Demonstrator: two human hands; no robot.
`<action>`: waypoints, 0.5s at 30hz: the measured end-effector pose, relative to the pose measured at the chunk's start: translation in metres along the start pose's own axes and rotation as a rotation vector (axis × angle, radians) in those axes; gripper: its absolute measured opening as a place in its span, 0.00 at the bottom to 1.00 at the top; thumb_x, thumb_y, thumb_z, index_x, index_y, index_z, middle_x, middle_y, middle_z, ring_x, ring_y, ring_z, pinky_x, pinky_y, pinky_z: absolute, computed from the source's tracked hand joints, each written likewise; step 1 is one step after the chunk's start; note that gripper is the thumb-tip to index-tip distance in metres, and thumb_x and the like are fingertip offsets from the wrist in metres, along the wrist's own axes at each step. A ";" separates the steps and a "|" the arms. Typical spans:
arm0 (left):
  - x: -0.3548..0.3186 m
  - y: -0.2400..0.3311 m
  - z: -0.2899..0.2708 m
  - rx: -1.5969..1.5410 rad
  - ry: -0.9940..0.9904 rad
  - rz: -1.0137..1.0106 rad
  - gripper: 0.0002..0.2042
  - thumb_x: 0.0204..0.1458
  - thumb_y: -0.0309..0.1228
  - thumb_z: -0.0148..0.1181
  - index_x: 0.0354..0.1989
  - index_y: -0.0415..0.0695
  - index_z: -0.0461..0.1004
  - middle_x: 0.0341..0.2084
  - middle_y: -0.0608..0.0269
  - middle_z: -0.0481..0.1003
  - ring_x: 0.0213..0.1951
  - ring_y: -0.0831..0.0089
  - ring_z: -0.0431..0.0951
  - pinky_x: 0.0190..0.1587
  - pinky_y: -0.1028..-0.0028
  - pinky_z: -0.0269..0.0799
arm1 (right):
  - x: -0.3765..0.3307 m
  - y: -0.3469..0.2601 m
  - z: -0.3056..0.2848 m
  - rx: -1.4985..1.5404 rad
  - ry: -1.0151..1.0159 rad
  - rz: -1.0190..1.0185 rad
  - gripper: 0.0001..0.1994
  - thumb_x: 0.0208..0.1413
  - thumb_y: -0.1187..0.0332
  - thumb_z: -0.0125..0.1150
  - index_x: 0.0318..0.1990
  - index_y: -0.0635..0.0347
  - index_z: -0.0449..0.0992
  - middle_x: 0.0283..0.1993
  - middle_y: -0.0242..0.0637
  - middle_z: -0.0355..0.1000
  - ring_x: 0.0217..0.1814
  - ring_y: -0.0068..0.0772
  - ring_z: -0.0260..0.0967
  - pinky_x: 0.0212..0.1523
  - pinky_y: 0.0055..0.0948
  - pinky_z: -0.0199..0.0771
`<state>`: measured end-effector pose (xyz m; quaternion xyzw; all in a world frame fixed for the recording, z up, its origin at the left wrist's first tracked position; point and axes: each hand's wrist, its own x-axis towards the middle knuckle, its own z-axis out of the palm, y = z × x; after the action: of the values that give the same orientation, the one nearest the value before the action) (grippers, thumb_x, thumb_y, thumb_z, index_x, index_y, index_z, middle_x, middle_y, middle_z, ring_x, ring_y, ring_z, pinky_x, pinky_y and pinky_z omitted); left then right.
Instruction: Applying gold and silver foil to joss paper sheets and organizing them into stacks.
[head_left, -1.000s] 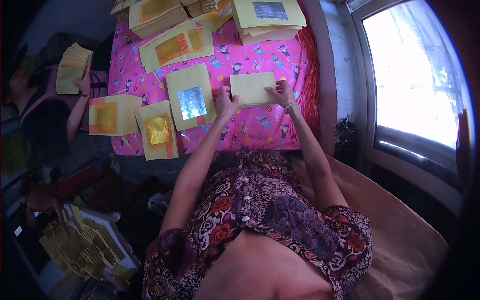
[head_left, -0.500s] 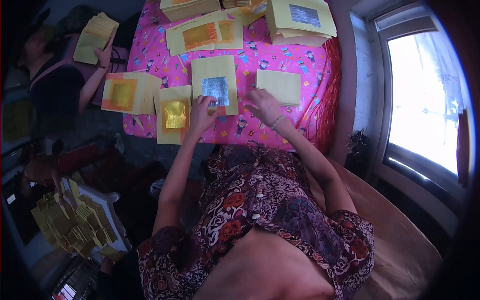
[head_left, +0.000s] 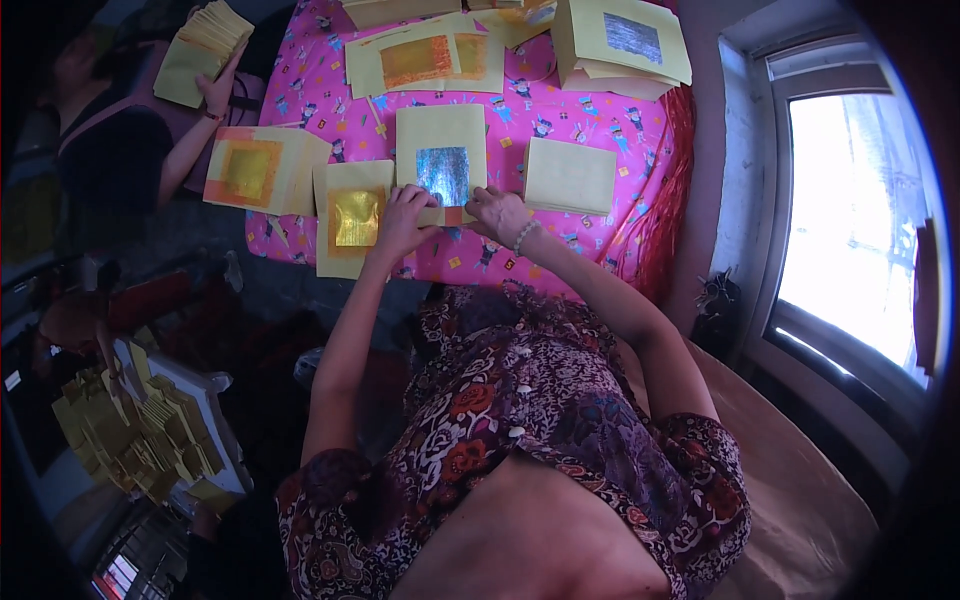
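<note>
In front of me on the pink patterned cloth lies a pale yellow joss paper sheet (head_left: 420,130) with a silver foil square on its lower part. My left hand (head_left: 403,222) has its fingers closed at the sheet's lower left edge. At the lower right corner my right hand (head_left: 500,215), with a beaded bracelet at the wrist, has its fingers curled together on the edge. The fingertips partly hide both lower corners. Left of my left hand are joss paper sheets with a gold foil square (head_left: 357,218). A stack of plain yellow paper (head_left: 570,175) sits right of my right hand.
Fanned gold-and-orange sheets (head_left: 245,170) lie at the table's left. Farther back are orange-marked sheets (head_left: 417,62) and a tall silver-foil stack (head_left: 632,38). Red strands (head_left: 668,200) hang along the right edge. Another person's hand (head_left: 216,92) holds a bundle of paper at the left.
My right hand has moved left and closed from spread fingers to a curl at the sheet's lower right corner. My left hand stays at the lower left. The view has shifted slightly.
</note>
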<state>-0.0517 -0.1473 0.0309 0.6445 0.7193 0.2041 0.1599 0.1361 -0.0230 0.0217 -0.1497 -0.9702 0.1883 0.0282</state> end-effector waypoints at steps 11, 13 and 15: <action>0.010 -0.016 -0.003 -0.232 -0.092 -0.032 0.19 0.31 0.33 0.73 0.33 0.46 0.73 0.35 0.64 0.69 0.44 0.65 0.69 0.49 0.68 0.63 | 0.006 0.003 -0.010 0.085 -0.022 0.055 0.09 0.47 0.59 0.60 0.29 0.53 0.78 0.37 0.35 0.68 0.43 0.36 0.69 0.38 0.35 0.75; 0.009 -0.017 -0.003 -0.248 -0.087 -0.038 0.19 0.31 0.33 0.73 0.33 0.46 0.73 0.35 0.64 0.69 0.43 0.66 0.69 0.48 0.68 0.64 | 0.007 0.003 -0.009 0.086 -0.021 0.070 0.08 0.47 0.60 0.60 0.29 0.53 0.78 0.37 0.35 0.69 0.43 0.36 0.70 0.38 0.35 0.75; 0.010 -0.017 -0.003 -0.266 -0.082 -0.042 0.19 0.31 0.33 0.73 0.33 0.46 0.73 0.35 0.64 0.69 0.43 0.66 0.70 0.48 0.68 0.64 | 0.007 0.003 -0.008 0.090 -0.016 0.069 0.08 0.47 0.60 0.60 0.29 0.53 0.78 0.36 0.35 0.69 0.43 0.36 0.70 0.38 0.35 0.75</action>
<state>-0.0687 -0.1394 0.0253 0.6102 0.6921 0.2679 0.2772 0.1316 -0.0155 0.0281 -0.1803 -0.9552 0.2339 0.0208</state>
